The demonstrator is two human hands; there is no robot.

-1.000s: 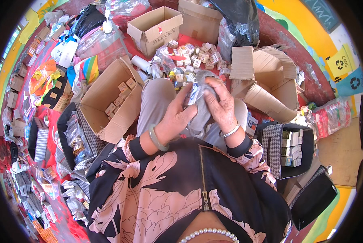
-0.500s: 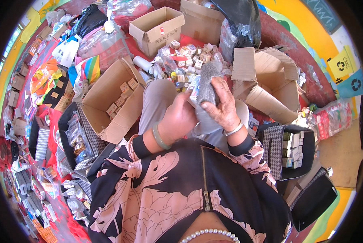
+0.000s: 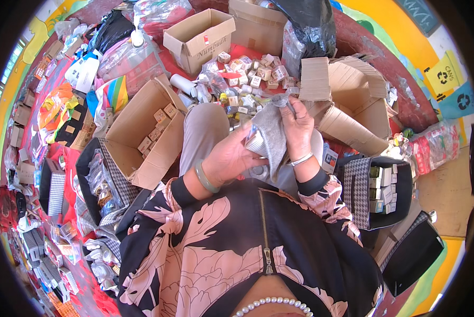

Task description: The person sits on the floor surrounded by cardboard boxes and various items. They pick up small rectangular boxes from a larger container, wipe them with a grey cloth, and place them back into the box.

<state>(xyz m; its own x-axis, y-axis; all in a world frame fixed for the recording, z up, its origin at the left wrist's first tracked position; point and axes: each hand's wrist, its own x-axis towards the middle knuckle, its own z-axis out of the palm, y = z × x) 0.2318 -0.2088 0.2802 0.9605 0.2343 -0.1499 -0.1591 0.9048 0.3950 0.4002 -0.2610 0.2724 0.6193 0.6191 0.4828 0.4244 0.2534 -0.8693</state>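
My left hand (image 3: 227, 158) is wrapped round a small white and blue pack (image 3: 255, 141), whose lower part my fingers cover. A grey cloth (image 3: 270, 129) drapes against the pack's right side and hangs down in a point. At its top corner, my right hand (image 3: 298, 124) pinches the cloth between thumb and fingers. Just beyond both hands lies a heap of small printed boxes (image 3: 255, 74), with little bottles (image 3: 234, 100) among them.
An open carton (image 3: 142, 127) with small boxes stands at my left, and a flapped carton (image 3: 353, 108) at my right. A checked bin (image 3: 355, 193) holds several packs. Behind the heap are another carton (image 3: 197, 42) and a black bag (image 3: 313, 26).
My right hand has gone from lying along the cloth to pinching its top corner, so the cloth now spreads out. My left hand has turned, showing more of the pack.
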